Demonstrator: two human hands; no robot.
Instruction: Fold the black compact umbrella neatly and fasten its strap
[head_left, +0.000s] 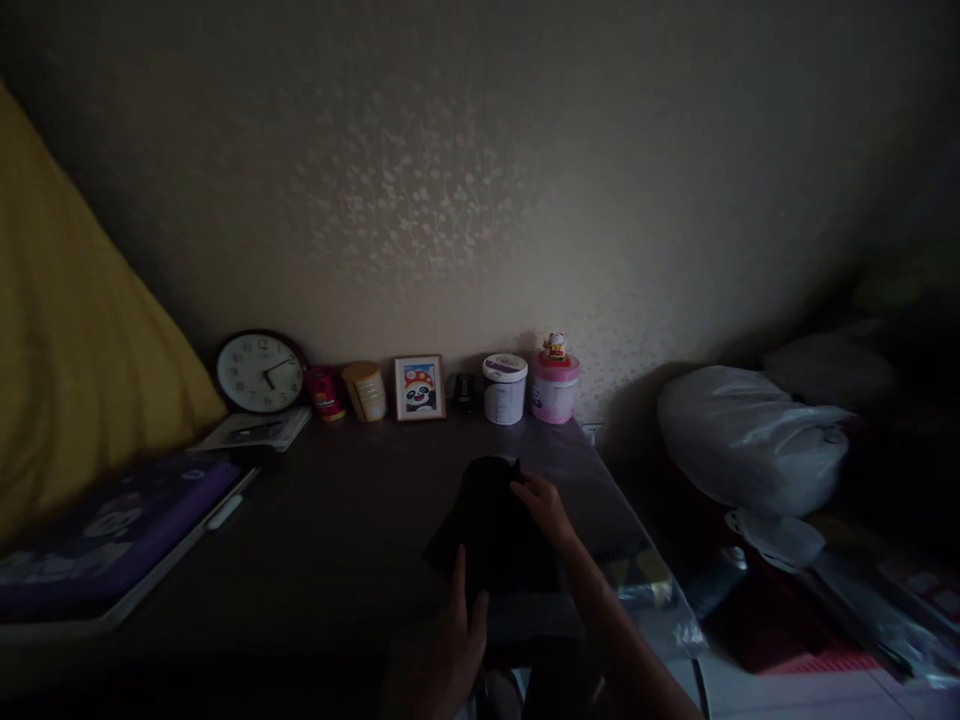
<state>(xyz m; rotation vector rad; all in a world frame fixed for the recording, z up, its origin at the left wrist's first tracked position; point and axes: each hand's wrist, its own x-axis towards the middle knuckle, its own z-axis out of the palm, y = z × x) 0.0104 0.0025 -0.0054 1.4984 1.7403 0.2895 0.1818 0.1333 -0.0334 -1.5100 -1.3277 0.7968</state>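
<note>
A black cloth item (487, 520), with a rounded top and a flared lower left edge, lies on the dark table before me. Its exact kind is hard to tell in the dim light. My right hand (541, 505) pinches a raised corner at its upper right. At the near left edge, my left hand (461, 635) has its forefinger and thumb stretched apart, with the forefinger tip against or just over the cloth. The other left fingers are in shadow.
Along the wall stand a clock (261, 372), a framed panda picture (420, 388), a white tub (505, 390) and a pink tub (555, 390). A purple case (127, 530) lies left. Right of the table edge are a white bag (750, 440) and a spray can (720, 578).
</note>
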